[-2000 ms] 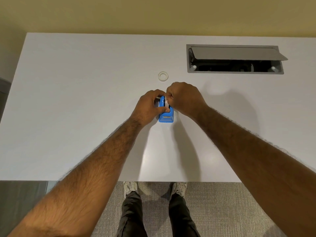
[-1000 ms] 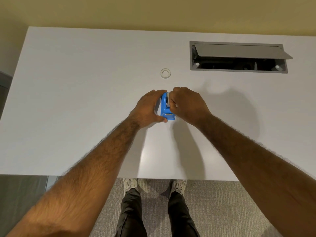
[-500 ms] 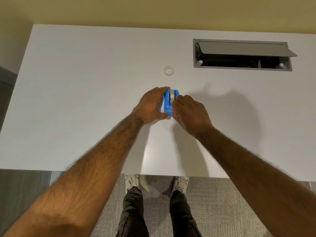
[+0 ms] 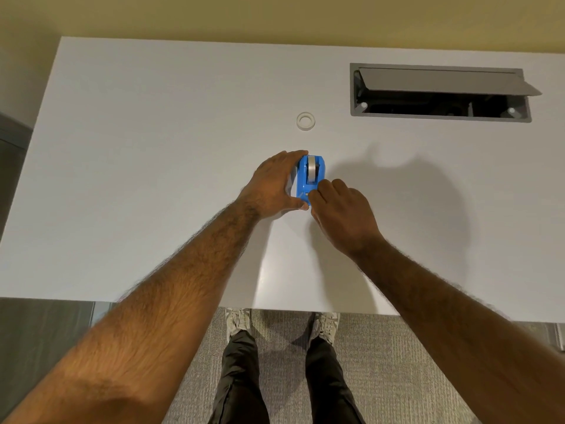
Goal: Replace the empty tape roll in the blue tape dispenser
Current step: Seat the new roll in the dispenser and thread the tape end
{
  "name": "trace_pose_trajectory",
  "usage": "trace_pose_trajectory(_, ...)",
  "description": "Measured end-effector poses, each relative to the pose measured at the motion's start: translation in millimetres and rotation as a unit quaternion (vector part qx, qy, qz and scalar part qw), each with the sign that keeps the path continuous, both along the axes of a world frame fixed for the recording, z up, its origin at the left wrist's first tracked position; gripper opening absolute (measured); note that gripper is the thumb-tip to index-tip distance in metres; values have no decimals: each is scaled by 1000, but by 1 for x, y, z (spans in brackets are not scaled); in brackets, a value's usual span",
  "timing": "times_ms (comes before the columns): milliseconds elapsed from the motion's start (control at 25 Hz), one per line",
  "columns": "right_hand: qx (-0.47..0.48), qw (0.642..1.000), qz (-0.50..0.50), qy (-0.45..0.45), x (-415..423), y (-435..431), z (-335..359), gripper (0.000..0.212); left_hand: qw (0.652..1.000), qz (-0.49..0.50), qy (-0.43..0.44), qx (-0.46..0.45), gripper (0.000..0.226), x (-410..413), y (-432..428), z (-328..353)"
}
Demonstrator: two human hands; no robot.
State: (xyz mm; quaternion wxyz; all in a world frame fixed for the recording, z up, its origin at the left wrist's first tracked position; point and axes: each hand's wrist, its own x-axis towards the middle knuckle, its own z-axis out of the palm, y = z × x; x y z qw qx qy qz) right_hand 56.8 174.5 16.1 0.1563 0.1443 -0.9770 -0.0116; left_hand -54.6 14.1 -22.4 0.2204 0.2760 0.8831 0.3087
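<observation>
Blue tape dispenser (image 4: 309, 179) clasped by left hand (image 4: 275, 183), right hand (image 4: 342, 214) fingertips pinched at its near end.

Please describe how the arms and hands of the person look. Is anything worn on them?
Both forearms are bare and hairy, with no sleeves in view. The left hand and the right hand wear no gloves. No rings, watch or bracelet can be seen.

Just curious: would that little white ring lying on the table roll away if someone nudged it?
Probably not: the white ring lies flat on the table, so it would likely slide. It looks thin and hollow, so probably very light. Stood on edge, it could roll.
</observation>
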Motion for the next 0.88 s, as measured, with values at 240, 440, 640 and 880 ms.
trace_pose_trajectory(240, 18, 999, -22, -27, 11, -7, -9, 25, 1000, 2, 2, -1, 107, 0, -1, -2)
trace_pose_trajectory(440, 4, 996, -74, -53, 35, -15, -15, 39, 1000, 7, 2, -3, 106, 1, 0, 0)
trace_pose_trajectory(640, -181, 957, -188, -130, 47, -38, -18, 26, 1000, 3, 5, -5, 104, 2, 1, 4)
trace_pose_trajectory(880, -785, 403, -437, -172, 13, -53, 2, 36, 1000, 4, 15, -9, 101, 4, 3, 5)
